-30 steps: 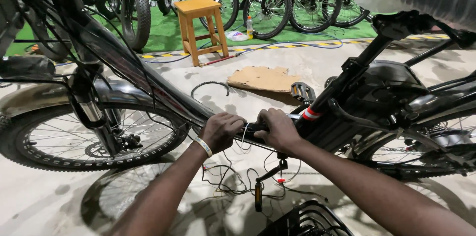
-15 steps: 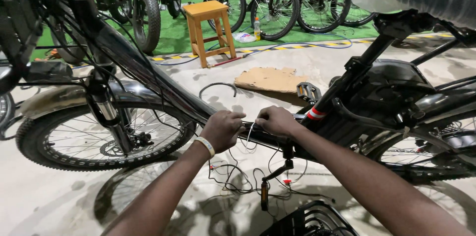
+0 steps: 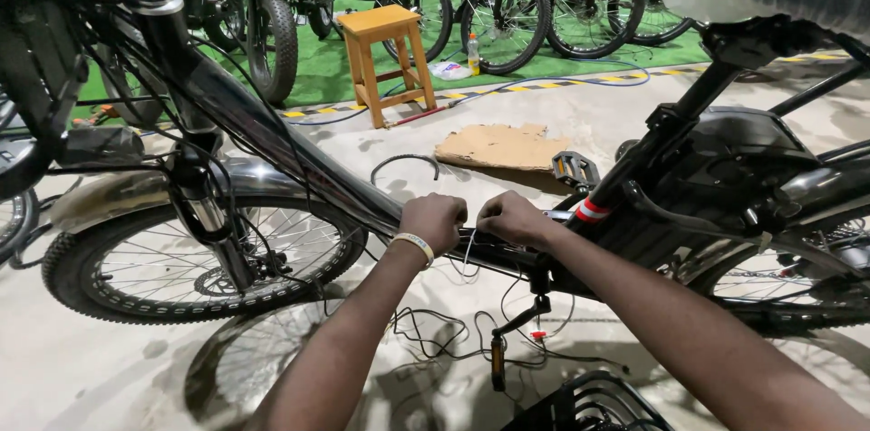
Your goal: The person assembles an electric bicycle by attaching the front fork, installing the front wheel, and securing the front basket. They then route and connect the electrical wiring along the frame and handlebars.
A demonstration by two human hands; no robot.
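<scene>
Left hand [image 3: 435, 221] and right hand [image 3: 513, 217]: each grip clenched on a thin pale tie [image 3: 468, 245] against the black bicycle frame [image 3: 299, 164], fists nearly touching above the downtube. Flat brown cardboard sheet [image 3: 504, 145]: on the concrete floor [image 3: 91, 368] beyond the frame. Orange wooden stool [image 3: 390, 55]: at the green mat's edge. Small bottle [image 3: 473, 53]: just right of stool. Red-and-white band [image 3: 592, 211]: around the seat tube.

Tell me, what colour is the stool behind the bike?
The stool is orange-yellow wood; the head view shows it clearly.
</scene>
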